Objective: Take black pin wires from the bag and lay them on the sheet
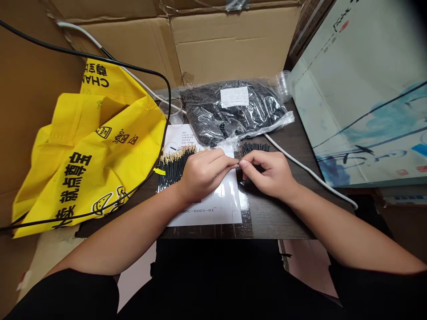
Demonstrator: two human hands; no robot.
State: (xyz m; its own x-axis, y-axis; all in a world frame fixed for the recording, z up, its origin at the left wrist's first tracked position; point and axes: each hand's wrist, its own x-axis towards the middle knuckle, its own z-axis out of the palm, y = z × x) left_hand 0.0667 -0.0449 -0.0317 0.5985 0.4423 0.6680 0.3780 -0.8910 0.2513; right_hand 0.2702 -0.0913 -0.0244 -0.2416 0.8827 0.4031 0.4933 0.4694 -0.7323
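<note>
My left hand (207, 171) and my right hand (267, 171) meet fingertip to fingertip above the table, both pinched closed. What sits between their fingertips is too small and too covered to name. Beside and partly behind my left hand lies a bundle of short black wires with gold-coloured tips (168, 171), with a small yellow tag (159, 171) at its left. Just beyond my right hand is a row of short black pieces (255, 147). Under my left hand a printed white sheet (223, 213) lies flat on the dark table.
A clear plastic bag of black pieces (238, 113) with a white label lies at the back, between clear plastic cups (176, 113). At left spreads a yellow bag (76, 155), crossed by a black cable (133, 66). A white cable (310, 171) runs right, near a pale printed panel (363, 102). Cardboard (233, 44) stands behind.
</note>
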